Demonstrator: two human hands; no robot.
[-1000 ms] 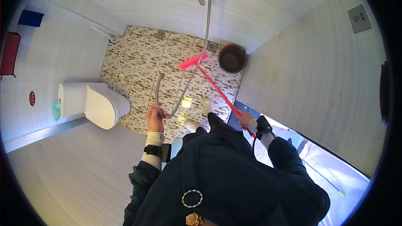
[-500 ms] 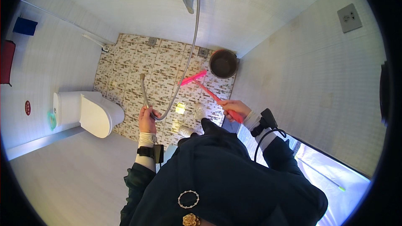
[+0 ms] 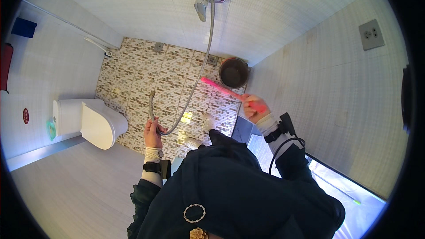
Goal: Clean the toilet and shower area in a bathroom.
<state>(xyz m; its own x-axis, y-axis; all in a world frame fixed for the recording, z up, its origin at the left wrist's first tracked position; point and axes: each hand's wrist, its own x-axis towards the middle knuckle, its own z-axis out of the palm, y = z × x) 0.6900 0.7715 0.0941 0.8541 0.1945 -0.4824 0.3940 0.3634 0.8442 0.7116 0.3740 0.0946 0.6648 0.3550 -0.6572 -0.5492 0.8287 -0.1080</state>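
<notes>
My left hand (image 3: 153,133) is closed round a grey flexible shower hose (image 3: 195,82) near its loose end, which points up and away over the tiles. From there the hose loops right and rises to the chrome mixer tap (image 3: 202,7) on the far wall. In my right hand (image 3: 253,109) is the handle of a pink long-handled squeegee (image 3: 217,86). Its head lies towards the far left of that hand, blurred and seen nearly edge-on, short of the bucket. Whether the head touches the floor I cannot tell.
A dark bucket (image 3: 222,70) stands in the far right corner beside a floor drain (image 3: 213,59). The white toilet (image 3: 105,125) is at the left, lid down. A socket (image 3: 371,34) sits on the right wall. Mosaic-patterned tiles (image 3: 133,73) cover the floor; my shoes (image 3: 208,123) stand on them.
My right hand has moved slightly right and away from me. The squeegee has turned, so its head no longer shows broadside. My left hand keeps its hold on the hose, nearly in place.
</notes>
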